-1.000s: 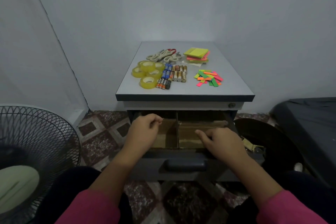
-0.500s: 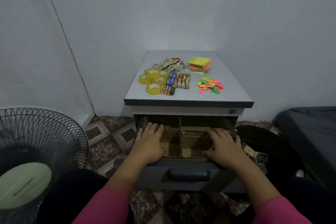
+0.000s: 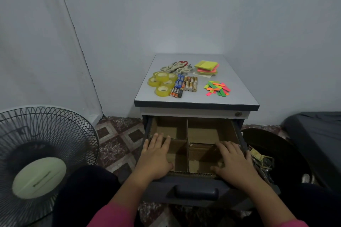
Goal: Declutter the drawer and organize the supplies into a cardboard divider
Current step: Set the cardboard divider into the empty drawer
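Head view: a small cabinet stands against the far wall with its top drawer pulled out toward the viewer. A cardboard divider sits inside the drawer, its crossed walls marking four compartments. The left hand lies flat with straight fingers over the near left compartment, and the right hand lies flat over the near right one, fingers spread and relaxed; neither grasps anything.

On the cabinet top lie the supplies: tape rolls at the left, batteries just beside them, scissors at the far side, a stack of sticky notes at the far right, and loose coloured strips nearer on the right. Nothing lies between the hands and these things.

A standing fan fills the near left. A dark round bin with scraps in it sits right of the drawer, and a dark mattress edge lies further right. The floor is patterned tile.

Compared with half a second ago, the drawer shows further out, the far compartments are now visible, and both hands have stayed flat on the divider.
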Demonstrator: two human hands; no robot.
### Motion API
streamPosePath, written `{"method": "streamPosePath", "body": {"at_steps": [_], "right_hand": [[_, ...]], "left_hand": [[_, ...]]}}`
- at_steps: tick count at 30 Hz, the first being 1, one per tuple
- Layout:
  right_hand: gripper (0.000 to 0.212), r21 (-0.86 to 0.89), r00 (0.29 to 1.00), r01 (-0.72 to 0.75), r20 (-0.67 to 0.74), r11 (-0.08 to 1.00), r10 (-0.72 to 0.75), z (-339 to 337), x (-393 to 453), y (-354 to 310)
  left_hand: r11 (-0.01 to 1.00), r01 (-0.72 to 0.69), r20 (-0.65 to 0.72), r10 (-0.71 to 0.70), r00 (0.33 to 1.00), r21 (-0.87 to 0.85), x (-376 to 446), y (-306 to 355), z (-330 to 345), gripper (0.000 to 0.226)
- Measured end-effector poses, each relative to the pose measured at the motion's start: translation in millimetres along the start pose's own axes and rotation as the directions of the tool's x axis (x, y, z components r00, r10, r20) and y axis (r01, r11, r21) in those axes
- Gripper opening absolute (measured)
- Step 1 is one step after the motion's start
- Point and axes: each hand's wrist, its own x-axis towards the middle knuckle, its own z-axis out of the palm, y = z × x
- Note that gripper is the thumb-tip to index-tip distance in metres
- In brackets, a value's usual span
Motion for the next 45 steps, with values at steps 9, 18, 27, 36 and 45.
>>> {"method": "streamPosePath", "body": {"at_steps": [9,18,27,36,45], "right_hand": [[0.085,-0.023,0.999,-0.024,0.037,0.999,0.025,-1.5,-8.6,-1.5],[0.089,-0.140,0.993,0.027,0.120,0.990,-0.010,-11.1,-18.1,-7.6],[0.037,0.069,0.980,-0.014,0.197,0.998,0.000,-15.1,54.5,-33.7],[0.025,0.185,0.916,-0.152,0.396,0.971,0.068,18.8,110.5,-36.1],[0.026,0.222,0.887,-0.139,0.462,0.965,0.022,29.6,112.0,-25.9]], "left_hand": [[1.000,-0.002,0.029,0.002,1.000,0.004,-13.0,3.4,-1.8,0.087],[1.000,-0.013,0.021,0.013,1.000,0.011,-29.5,6.8,-5.7,0.076],[0.998,-0.026,-0.091,0.031,0.995,0.058,33.6,8.0,-44.8,0.036],[0.976,0.049,0.354,0.030,0.935,-0.212,79.6,-7.6,-25.1,0.036],[0.994,0.013,0.445,0.036,0.895,-0.107,75.4,-1.7,-22.6,0.046]]}}
